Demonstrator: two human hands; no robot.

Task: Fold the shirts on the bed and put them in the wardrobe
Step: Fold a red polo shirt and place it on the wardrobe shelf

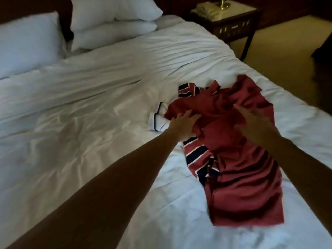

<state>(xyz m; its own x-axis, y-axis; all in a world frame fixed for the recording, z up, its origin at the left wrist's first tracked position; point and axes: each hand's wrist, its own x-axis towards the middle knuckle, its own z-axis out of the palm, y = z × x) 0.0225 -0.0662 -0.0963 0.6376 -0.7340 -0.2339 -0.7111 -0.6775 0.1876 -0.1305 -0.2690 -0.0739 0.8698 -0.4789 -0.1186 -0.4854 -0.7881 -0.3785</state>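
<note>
We were at start of first fold, nothing folded yet. Red shirt (242, 168) lay crumpled on bed (89, 114), atop striped shirt (197, 155) and white shirt (159, 119). Left grip (183, 124) unclenched, fingers laid on its shoulder area. Right grip (251, 121) blurred, fingers looked stretched over chest, holding nothing. Long axis ran near-to-far, collar away from us, hem toward us. Next, we judged: pinch both shoulders, lift clear, spread flat

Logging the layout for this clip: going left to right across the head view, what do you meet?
Single pillow → stacked pillows → white shirt → left hand → right hand. The red shirt and nightstand overlap the hands' span, so they are left out.
</note>
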